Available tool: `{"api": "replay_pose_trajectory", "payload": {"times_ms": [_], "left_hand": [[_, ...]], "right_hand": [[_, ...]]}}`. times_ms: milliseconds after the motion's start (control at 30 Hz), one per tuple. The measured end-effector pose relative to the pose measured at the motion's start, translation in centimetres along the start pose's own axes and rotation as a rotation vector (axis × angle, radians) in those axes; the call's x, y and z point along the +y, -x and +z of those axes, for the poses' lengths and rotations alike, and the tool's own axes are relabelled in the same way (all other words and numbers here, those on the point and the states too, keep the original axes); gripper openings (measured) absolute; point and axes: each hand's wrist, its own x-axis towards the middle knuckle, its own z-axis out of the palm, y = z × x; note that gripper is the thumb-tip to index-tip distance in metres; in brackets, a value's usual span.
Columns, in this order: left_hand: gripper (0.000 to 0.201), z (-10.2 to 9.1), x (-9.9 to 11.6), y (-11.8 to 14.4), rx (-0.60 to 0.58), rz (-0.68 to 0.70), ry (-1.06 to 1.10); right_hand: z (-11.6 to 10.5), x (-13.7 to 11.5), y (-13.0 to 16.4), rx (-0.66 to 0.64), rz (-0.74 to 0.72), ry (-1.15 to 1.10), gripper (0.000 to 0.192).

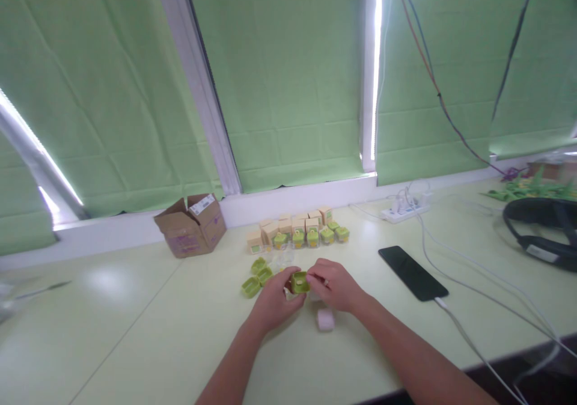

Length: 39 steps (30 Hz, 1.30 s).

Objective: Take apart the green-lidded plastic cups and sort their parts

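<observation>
My left hand point(280, 300) curls around a small green plastic box point(300, 282), its open side facing me and a small pale spot inside. At the box's right rim, the fingers of my right hand point(334, 285) are pinched together; whatever they hold is too small to make out. Several similar open green boxes point(251, 286) lie just left of my left hand. Below my right hand sits a pale pink roll-like object point(325, 319), with a whitish thing partly hidden under the hand. Clear plastic pieces point(283, 256) lie beyond my hands.
Small beige cartons point(285, 223) and lidded green boxes point(298, 239) stand in rows at the back. An open cardboard box point(192, 228) is at left. On the right are a phone point(412, 273) on a cable, a power strip point(403, 211) and a black headband-like device point(541, 237).
</observation>
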Motion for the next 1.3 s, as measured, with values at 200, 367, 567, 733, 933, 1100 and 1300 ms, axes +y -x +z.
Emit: {"api": "replay_pose_trajectory", "payload": {"times_ms": [200, 367, 567, 733, 933, 1100, 1300], "left_hand": [[0.036, 0.0, 0.4, 0.1, -0.017, 0.048, -0.025], [0.040, 0.1, 0.1, 0.3, -0.001, 0.071, -0.013], [0.043, 0.1, 0.0, 0.4, -0.052, 0.108, -0.025], [0.043, 0.0, 0.0, 0.4, -0.060, 0.125, -0.028], [0.043, -0.1, 0.1, 0.3, -0.086, 0.132, 0.019], [0.043, -0.2, 0.3, 0.3, -0.079, 0.114, 0.030], [0.042, -0.3, 0.4, 0.2, -0.084, 0.117, 0.031]], "right_hand": [[0.3, -0.4, -0.1, -0.082, -0.017, 0.065, 0.017], [0.2, -0.5, -0.3, -0.146, -0.004, 0.099, 0.010], [0.8, 0.5, -0.2, -0.185, 0.009, 0.129, 0.009], [1.1, 0.9, -0.1, -0.197, -0.007, 0.184, 0.009], [0.9, 0.5, -0.3, -0.222, 0.002, 0.185, 0.009], [0.6, 0.2, -0.2, -0.198, 0.002, 0.191, 0.007], [0.1, -0.4, -0.4, -0.202, 0.003, 0.180, 0.006]]}}
